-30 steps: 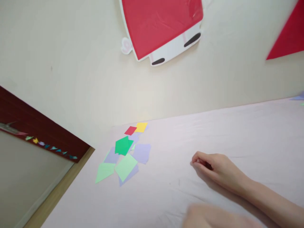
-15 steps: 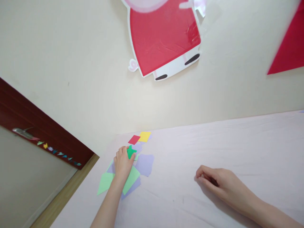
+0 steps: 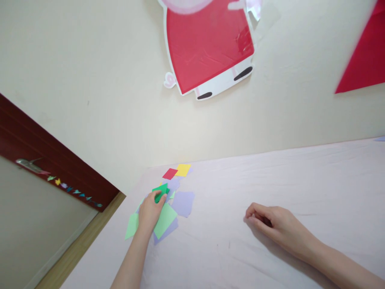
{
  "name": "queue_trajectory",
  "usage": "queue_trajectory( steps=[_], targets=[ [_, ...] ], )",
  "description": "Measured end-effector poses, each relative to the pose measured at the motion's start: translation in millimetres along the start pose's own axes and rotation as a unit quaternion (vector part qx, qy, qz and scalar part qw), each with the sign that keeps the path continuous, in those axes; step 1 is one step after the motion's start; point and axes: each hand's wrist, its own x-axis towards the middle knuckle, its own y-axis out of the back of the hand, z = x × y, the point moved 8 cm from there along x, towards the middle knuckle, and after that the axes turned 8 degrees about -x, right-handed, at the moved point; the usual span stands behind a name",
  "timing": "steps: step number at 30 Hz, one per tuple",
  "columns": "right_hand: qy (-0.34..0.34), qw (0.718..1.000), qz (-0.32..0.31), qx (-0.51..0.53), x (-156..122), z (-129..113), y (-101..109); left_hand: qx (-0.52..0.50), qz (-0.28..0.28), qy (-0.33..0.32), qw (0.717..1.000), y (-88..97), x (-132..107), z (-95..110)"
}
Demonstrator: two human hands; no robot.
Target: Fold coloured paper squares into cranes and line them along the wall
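A loose pile of coloured paper squares lies near the far left corner of a pale pink surface [image 3: 270, 176]. My left hand [image 3: 148, 212] rests on the pile with its fingers pinched on a dark green paper square [image 3: 161, 190], lifting its edge. Light green paper [image 3: 165, 218], lilac paper [image 3: 183, 202], a red square [image 3: 170, 174] and a yellow square [image 3: 183, 169] lie around it. My right hand [image 3: 278, 226] rests on the surface to the right, fingers curled loosely, with nothing visible in them.
A cream wall rises behind the surface with a red-dressed cartoon cut-out [image 3: 210, 44] and a red paper triangle [image 3: 363, 60] on it. A dark red door frame [image 3: 54, 160] with small paper shapes stuck on it stands at the left, above a wooden floor strip [image 3: 78, 249].
My left arm came in from below and reached the paper pile, then closed on the dark green square and pulled it slightly back. My right hand stayed in place.
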Motion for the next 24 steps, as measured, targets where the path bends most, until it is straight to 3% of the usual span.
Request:
queue_trajectory(
  steps=[6, 12, 17, 20, 24],
  targets=[
    [-0.001, 1.0, 0.005, 0.021, -0.3, 1.1, 1.5, -0.02, 0.022, -0.028, 0.999, 0.1, 4.8, -4.8],
    [-0.016, 0.997, -0.002, 0.071, 2.1, 9.0, -0.9, 0.005, -0.03, -0.035, 0.999, -4.1, 11.8, -9.3],
    [-0.021, 0.997, -0.011, 0.073, 3.7, 13.5, -6.0, 0.022, -0.018, -0.021, 0.999, 5.6, 20.6, -12.1],
    [-0.021, 0.997, -0.018, 0.072, 3.9, 14.6, -8.0, 0.02, -0.021, -0.066, 0.997, 6.7, 18.1, 1.5],
    [-0.021, 0.997, -0.021, 0.075, 3.7, 14.8, -8.0, -0.001, -0.07, -0.154, 0.986, -5.3, 7.1, 26.0]
  ],
)
